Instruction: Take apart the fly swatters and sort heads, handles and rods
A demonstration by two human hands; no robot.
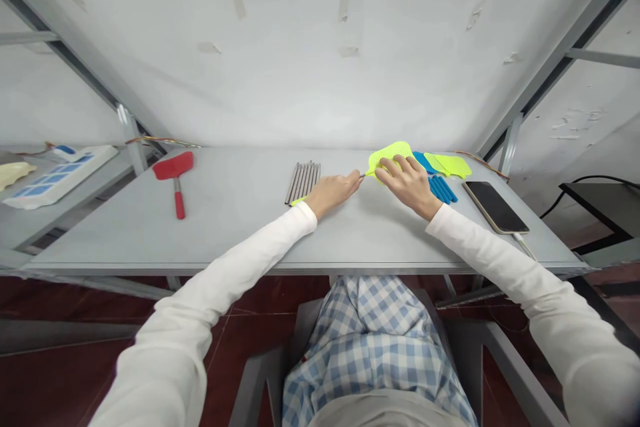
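Note:
Both my hands are on one yellow-green fly swatter, held over the table. My left hand [334, 193] is closed around its handle and metal rod. A bit of yellow-green handle [299, 201] shows past the left side of that hand, and the rod's tip meets the neck of the head. My right hand [409, 185] grips the perforated swatter head [393, 152], its fingers lying over the mesh. Beside my left hand lies a row of several metal rods [303, 180]. Several blue handles [442, 189] lie close to my right hand, with yellow-green swatter heads [453, 165] and a blue head [423, 161] behind them.
A red fly swatter [175, 180] lies on the left of the grey table [235, 213]. At the right is a black-screened phone [496, 207] with a white cable. A white-and-blue power strip [63, 177] rests on the neighbouring surface at far left. Metal frame posts flank the table.

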